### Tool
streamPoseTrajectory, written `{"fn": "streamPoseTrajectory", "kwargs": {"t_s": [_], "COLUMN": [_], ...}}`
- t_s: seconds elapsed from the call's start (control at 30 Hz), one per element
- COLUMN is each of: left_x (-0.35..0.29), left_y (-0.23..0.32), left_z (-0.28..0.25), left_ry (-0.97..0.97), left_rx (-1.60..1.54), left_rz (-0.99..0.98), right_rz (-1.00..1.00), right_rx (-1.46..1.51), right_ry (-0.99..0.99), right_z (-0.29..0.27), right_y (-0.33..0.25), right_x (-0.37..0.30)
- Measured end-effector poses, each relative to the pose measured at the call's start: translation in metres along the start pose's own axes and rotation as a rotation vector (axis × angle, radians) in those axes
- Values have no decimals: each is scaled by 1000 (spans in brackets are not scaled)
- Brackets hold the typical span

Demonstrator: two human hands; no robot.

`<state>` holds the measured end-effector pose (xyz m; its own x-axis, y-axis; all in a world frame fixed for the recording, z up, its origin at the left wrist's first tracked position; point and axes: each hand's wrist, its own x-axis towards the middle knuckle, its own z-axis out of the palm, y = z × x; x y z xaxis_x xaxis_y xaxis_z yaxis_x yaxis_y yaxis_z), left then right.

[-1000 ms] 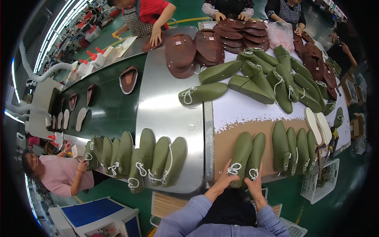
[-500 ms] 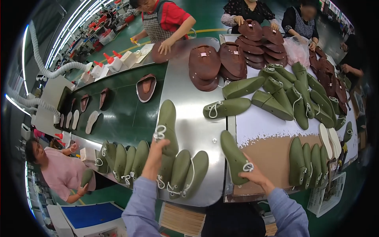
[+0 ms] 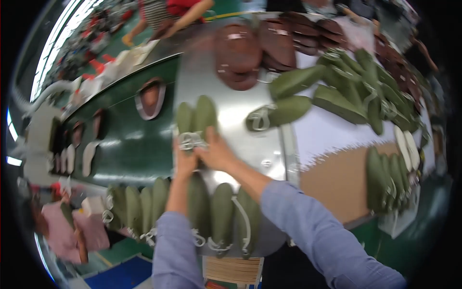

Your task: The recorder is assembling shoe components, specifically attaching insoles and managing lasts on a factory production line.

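Two green shoe lasts with white cord loops stand side by side over the metal tabletop (image 3: pixel 240 159), beside the green belt. My left hand (image 3: pixel 185 161) grips the left last (image 3: pixel 185 118) near its corded end. Right beside it, my right hand (image 3: pixel 215 151) is closed on the right last (image 3: pixel 206 113) at its corded end, its fingers partly hidden. Motion blurs both hands. Below them, a row of green lasts (image 3: pixel 222 212) lines the table's near edge, partly behind my forearms.
The green conveyor belt (image 3: pixel 125 130) on the left carries shoe uppers and pale soles. Brown leather uppers (image 3: pixel 238 58) lie stacked at the back. A pile of lasts (image 3: pixel 341 91) covers the white sheet at right; more lasts (image 3: pixel 378 178) stand near brown board. Co-workers stand around.
My right hand has carried its last leftward from the brown board to beside the left one. The two lasts now sit together. The whole view has shifted and blurred.
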<state>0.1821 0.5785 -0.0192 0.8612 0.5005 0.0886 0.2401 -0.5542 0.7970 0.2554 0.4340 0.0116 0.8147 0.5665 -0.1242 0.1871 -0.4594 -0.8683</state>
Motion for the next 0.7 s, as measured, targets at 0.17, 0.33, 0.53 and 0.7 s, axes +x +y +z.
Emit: {"fn": "streamPoseTrajectory", "kwargs": {"t_s": [0.17,0.33,0.53,0.7], "left_x": [13,4,-116,-229], "left_y": [-48,-49,188,288], "left_z": [-75,-74,26,201], "left_ry": [-268,-4,13,-645], "left_rx": [-295,154,-291,-319], "left_rz": [-11,27,2,8], "right_rz": [-181,-7,637,553], "right_rx": [105,160,-385,-57], "right_ry": [-284,426,796,441], "right_z": [-36,-254,-414,-419], "right_y": [11,86,180,240], "right_x": [-75,-266,-423,-425]}}
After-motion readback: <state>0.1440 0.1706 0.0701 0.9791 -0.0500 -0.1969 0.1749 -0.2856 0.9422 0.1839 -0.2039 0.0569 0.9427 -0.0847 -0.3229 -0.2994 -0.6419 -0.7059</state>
